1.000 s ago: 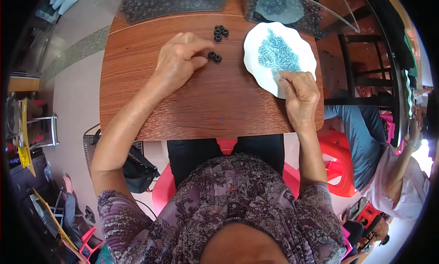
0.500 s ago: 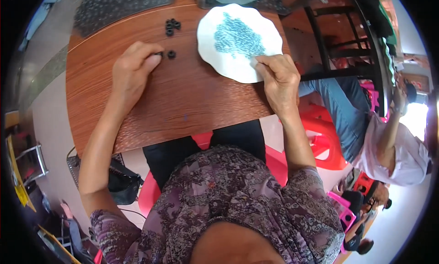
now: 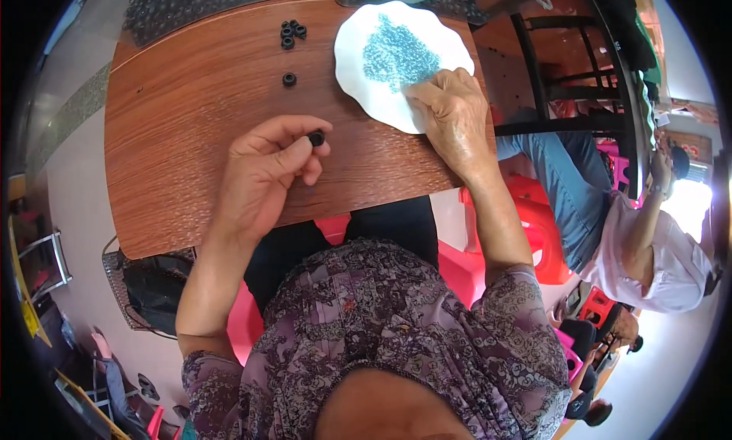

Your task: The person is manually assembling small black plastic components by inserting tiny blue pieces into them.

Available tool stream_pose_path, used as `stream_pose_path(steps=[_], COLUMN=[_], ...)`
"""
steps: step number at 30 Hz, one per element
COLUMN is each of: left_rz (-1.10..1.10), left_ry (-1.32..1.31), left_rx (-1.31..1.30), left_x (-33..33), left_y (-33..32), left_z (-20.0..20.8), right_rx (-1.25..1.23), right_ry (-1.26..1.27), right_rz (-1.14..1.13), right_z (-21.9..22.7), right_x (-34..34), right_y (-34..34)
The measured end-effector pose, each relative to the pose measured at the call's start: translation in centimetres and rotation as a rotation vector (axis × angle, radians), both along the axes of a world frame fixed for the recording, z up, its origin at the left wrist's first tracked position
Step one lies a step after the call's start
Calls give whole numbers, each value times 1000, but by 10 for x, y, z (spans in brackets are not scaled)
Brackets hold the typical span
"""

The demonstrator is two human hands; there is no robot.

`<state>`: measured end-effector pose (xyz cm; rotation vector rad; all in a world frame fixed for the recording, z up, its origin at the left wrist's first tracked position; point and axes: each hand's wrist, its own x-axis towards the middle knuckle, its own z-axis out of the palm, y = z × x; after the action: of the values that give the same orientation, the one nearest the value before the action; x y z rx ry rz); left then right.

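Note:
Between the thumb and fingers of my left hand is a small black ring-shaped part, held above the near half of the wooden table. My right hand reaches over the near right side of a white scalloped plate, its fingertips pinched together at the edge of a heap of tiny bluish, clear beads. Whatever lies between those fingertips is too small to make out. A single black ring rests left of the plate, and several more black rings sit clustered beyond it.
Two clear trays stand at the table's far edge, the left one full of black parts. On the right are a red plastic stool and a seated person in jeans. A black bag lies below the table's left corner.
My left hand has drawn back toward me from beside the single ring, lifting a black ring-shaped part off the table. My right fingers have shifted slightly left, to the bead heap's edge.

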<state>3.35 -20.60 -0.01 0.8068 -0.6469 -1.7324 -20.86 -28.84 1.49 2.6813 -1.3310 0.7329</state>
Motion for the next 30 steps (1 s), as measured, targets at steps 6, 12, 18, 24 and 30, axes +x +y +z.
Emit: stream_pose_path(steps=[6,12,18,24,30], left_rz=[-47,-36,-3,61,70], left_ry=[102,171,236,153,198], left_rx=[35,49,76,44,-20], left_x=[2,4,5,3,3], left_y=[3,4,4,3,4], left_z=[-4,-6,-10,-8,-14], right_rx=[-44,-107,-21,16,159], right_ry=[176,181,73,-154,-347], right_rz=[60,65,28,57,116], right_z=[4,12,14,21,25], right_x=[6,13,14,23,53], right_y=[-6,2,7,11,29])
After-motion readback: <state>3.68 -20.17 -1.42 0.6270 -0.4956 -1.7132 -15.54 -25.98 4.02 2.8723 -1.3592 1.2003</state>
